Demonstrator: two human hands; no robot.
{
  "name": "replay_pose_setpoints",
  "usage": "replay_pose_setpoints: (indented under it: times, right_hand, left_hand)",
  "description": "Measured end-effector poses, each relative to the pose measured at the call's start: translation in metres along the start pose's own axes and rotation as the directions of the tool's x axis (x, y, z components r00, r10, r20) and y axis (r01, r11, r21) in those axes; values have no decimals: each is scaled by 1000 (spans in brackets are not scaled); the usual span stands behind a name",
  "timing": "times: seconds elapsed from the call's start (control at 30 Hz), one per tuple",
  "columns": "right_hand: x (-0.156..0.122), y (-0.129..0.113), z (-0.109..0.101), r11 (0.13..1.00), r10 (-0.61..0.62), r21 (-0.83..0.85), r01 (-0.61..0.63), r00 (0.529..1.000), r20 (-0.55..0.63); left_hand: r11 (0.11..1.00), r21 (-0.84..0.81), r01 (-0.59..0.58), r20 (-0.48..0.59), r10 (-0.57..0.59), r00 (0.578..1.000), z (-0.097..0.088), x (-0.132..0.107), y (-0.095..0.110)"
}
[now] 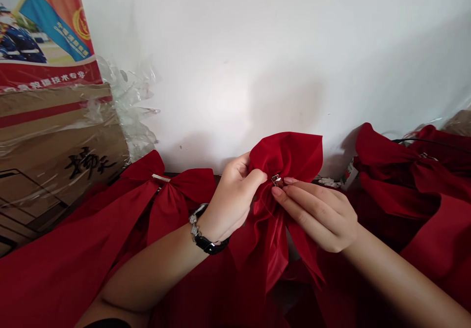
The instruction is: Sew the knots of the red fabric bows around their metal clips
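- From where I'm operating, a white wall (257, 58) fills the top of the view, with soft shadows falling across it.
- The left hand (233, 195) and right hand (316, 215) are close together, both clamped on a red satin bow (290, 153) at centre frame, just in front of the wall.
- The left thumb and fingers pinch the bow's gathered middle from the left. The right fingertips (290, 183) close in from the right, beside a small metal clip (277, 180) on the gather.
- To my eye, the steady way to work this is for the left hand to keep the folds bunched while the right fingertips alone handle the area around the clip. Pulling on the thin cloth could loosen the gather.
- The bow's long tails (275, 249) hang below the hands.
- A black strap with metal charms (206, 237) circles the left wrist.
- Left of the hands lies another red bow (180, 195), its tails spreading to the lower left.
- More red bows (397, 176) are heaped at the right, under a black cable (430, 140).
- At the upper left, a plastic-wrapped cardboard box (62, 144) sits below a printed poster (47, 28).
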State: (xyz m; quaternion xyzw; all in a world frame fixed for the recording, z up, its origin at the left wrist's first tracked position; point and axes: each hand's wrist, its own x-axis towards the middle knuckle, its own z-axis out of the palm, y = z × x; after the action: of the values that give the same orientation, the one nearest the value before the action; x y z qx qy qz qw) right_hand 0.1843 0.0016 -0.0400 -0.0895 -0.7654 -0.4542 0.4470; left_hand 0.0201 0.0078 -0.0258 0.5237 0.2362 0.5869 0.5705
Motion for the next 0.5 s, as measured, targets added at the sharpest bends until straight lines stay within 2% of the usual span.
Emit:
replay_pose_setpoints:
  times: [0.13,0.27,0.33,0.4,0.5]
  right_hand:
    - [-4,3,3,1000,-11,2,11,998,-66]
    - [-7,4,2,998,59,6,-59,995,-80]
    - [-8,4,1,995,101,7,-101,993,-67]
    - [-10,4,0,987,163,13,-163,979,-124]
    - [-15,6,-1,956,295,57,-289,939,-178]
  left_hand:
    - [993,-92,80,25,-78,997,6,-2,2]
    - [990,-102,96,41,-92,995,7,-1,-4]
    - [994,-89,66,110,-56,992,4,1,-10]
    - [996,-86,11,211,8,977,0,4,-16]
    - [990,-84,-114,367,137,920,-8,8,-21]
